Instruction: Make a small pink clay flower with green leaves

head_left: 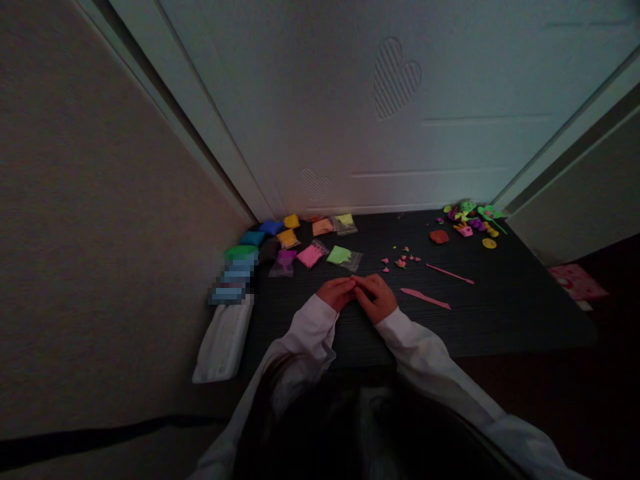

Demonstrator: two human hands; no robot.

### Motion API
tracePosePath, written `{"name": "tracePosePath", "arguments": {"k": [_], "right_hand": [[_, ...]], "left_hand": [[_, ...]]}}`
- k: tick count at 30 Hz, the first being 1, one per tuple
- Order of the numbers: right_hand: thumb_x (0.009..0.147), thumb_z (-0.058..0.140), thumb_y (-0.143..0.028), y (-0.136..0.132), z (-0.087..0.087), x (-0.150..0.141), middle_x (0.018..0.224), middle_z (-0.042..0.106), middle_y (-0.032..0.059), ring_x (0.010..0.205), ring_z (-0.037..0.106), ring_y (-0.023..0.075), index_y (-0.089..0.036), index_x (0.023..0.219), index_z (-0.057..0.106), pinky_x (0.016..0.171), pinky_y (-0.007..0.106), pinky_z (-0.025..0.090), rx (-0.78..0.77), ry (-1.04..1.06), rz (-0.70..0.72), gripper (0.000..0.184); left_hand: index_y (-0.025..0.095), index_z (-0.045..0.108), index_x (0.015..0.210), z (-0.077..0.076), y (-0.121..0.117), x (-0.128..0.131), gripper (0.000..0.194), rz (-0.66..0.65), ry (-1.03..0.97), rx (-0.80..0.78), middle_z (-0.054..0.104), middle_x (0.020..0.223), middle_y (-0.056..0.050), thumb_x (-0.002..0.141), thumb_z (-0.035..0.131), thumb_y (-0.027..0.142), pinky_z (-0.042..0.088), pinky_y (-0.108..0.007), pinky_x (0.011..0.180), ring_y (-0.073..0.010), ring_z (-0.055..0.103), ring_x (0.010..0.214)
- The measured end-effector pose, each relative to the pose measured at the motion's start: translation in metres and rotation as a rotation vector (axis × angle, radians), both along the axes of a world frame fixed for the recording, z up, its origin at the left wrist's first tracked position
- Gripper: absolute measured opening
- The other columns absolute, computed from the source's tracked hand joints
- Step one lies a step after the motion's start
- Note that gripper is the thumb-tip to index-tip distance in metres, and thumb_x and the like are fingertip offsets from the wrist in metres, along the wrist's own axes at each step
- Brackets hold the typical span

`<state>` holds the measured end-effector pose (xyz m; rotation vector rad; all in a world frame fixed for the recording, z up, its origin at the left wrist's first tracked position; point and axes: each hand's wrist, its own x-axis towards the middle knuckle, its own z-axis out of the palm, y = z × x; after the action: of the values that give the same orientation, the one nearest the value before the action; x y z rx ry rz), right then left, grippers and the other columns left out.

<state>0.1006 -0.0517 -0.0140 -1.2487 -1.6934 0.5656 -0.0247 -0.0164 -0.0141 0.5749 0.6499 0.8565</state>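
Note:
My left hand (336,293) and my right hand (377,297) meet fingertip to fingertip low over the dark table (500,313). Both have curled, pinched fingers pressed together around something too small and dim to name. White sleeves cover both arms. Just right of my right hand lies a flat pink modelling knife (425,299), and beyond it a thin pink stick tool (450,273). Small pink clay bits (400,261) are scattered just past my hands.
Several small bags of coloured clay (310,255) lie at the table's back left, against a white panel with heart shapes. Finished clay pieces and moulds (470,220) crowd the back right. A white packet (223,343) lies at the left edge. A pink item (577,281) sits off the table's right.

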Motion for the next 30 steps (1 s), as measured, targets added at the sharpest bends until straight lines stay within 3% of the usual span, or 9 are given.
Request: {"name": "tracePosePath", "arguments": {"k": [8, 12, 16, 21, 27, 30], "right_hand": [[0.074, 0.044, -0.021, -0.001, 0.005, 0.0, 0.08, 0.05, 0.0029, 0.071, 0.048, 0.0119, -0.023, 0.101, 0.055, 0.063, 0.026, 0.042, -0.009, 0.042, 0.009, 0.028], [0.074, 0.044, -0.02, -0.002, 0.008, 0.0, 0.08, 0.051, 0.0028, 0.069, 0.048, 0.0114, -0.022, 0.101, 0.054, 0.063, 0.025, 0.041, -0.014, 0.04, 0.022, 0.029], [0.073, 0.045, -0.02, -0.003, 0.008, 0.0, 0.077, 0.05, 0.0023, 0.067, 0.047, 0.0111, -0.021, 0.098, 0.054, 0.061, 0.024, 0.041, -0.016, 0.044, 0.016, 0.027], [0.074, 0.045, -0.021, -0.004, 0.01, 0.0, 0.074, 0.05, 0.0015, 0.064, 0.046, 0.0106, -0.021, 0.096, 0.055, 0.059, 0.024, 0.04, -0.019, 0.037, 0.03, 0.024], [0.074, 0.046, -0.021, -0.004, 0.01, 0.0, 0.075, 0.049, 0.0016, 0.066, 0.046, 0.0106, -0.02, 0.097, 0.054, 0.06, 0.024, 0.04, -0.015, 0.043, 0.029, 0.024], [0.073, 0.047, -0.02, -0.003, 0.008, 0.0, 0.075, 0.05, 0.0017, 0.068, 0.047, 0.0115, -0.02, 0.098, 0.054, 0.062, 0.025, 0.04, 0.0, 0.045, 0.023, 0.025]], "left_hand": [[0.008, 0.06, 0.074, 0.0, 0.001, 0.0, 0.021, -0.036, -0.002, 0.029, 0.064, 0.071, -0.006, 0.054, 0.066, 0.012, 0.041, -0.032, 0.076, -0.0171, 0.059, 0.071], [0.008, 0.06, 0.072, -0.001, 0.0, 0.002, 0.02, 0.023, 0.017, 0.056, 0.063, 0.07, -0.006, 0.055, 0.067, 0.017, 0.042, -0.032, 0.072, -0.0161, 0.059, 0.07], [0.009, 0.056, 0.057, -0.002, 0.0, 0.002, 0.02, 0.109, 0.036, 0.05, 0.059, 0.062, -0.003, 0.056, 0.066, 0.027, 0.043, -0.028, 0.065, -0.012, 0.056, 0.063], [0.01, 0.047, 0.044, -0.004, 0.004, 0.0, 0.032, 0.112, 0.025, 0.041, 0.056, 0.057, -0.001, 0.062, 0.061, 0.033, 0.041, -0.022, 0.055, -0.0077, 0.051, 0.055], [0.01, 0.056, 0.062, -0.004, 0.002, 0.002, 0.017, 0.093, 0.022, 0.047, 0.059, 0.063, -0.001, 0.055, 0.067, 0.023, 0.042, -0.026, 0.064, -0.0107, 0.055, 0.063], [0.01, 0.059, 0.071, -0.001, 0.0, 0.003, 0.021, 0.064, 0.034, 0.067, 0.062, 0.068, -0.003, 0.053, 0.068, 0.016, 0.042, -0.028, 0.067, -0.013, 0.057, 0.067]]}}
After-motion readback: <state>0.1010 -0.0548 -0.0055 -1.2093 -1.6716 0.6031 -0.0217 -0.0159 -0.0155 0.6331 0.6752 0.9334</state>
